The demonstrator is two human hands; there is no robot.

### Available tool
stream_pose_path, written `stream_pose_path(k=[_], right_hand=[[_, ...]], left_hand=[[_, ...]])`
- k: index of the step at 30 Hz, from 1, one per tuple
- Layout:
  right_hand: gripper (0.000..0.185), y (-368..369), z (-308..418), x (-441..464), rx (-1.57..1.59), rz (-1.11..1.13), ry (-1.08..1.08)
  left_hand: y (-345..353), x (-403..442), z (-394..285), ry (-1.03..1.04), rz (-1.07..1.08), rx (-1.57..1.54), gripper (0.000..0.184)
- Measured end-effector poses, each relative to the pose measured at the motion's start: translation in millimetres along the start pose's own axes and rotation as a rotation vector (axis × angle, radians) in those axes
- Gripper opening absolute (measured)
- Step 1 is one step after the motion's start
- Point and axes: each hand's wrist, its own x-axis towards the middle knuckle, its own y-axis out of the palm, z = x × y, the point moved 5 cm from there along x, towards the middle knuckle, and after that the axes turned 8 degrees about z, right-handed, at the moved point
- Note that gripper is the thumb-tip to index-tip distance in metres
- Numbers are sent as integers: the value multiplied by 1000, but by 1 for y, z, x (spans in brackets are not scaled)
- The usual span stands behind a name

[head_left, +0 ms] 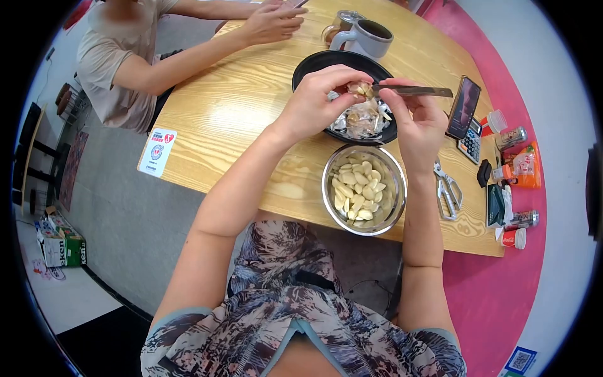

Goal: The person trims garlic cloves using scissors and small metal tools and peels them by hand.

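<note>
A steel bowl (401,210) sits at the near side of the surface (232,119), its front rim reaching about to the edge; whether it overhangs cannot be told. It holds a pile of pale peeled cloves (358,188), with part of the inner wall showing above them. Just beyond it is a black bowl (306,66), holding papery skins (364,119) and some whitish bits; the hands hide part of its inside.

Above the black bowl, the left hand (317,103) has its grip narrow on a garlic piece (360,89), pinched between thumb and fingers. The right hand (416,119) has its grip closed on a narrow knife (418,91), one end at the garlic piece and the other sticking out rightward near a propped phone (465,107).

Beyond the black bowl stand a mug (372,43), dark inside, and a lidded jar (347,20); what either contains cannot be told.

Open room lies left of the bowls, a broad bare stretch running to the corner sticker (157,152). The right side is tighter: scissors (448,191) lie just beside the right forearm, and a calculator (470,146) sits near the right edge.
</note>
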Motion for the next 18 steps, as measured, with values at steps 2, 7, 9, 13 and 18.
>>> stream_pose_path(k=[2, 7, 9, 13, 18], right_hand=[[14, -2, -5, 0, 17, -30, 50], [11, -11, -19, 5, 106, -106, 103], [11, -16, -28, 6, 149, -126, 117], [11, -23, -53, 5, 43, -81, 145], [18, -18, -43, 3, -177, 41, 190]], left_hand=[[1, -1, 0, 19, 8, 23, 28], [4, 0, -1, 31, -52, -78, 27], [2, -1, 0, -16, -24, -102, 28], [-5, 0, 3, -67, -60, -269, 28], [-3, 1, 6, -103, -88, -301, 27]])
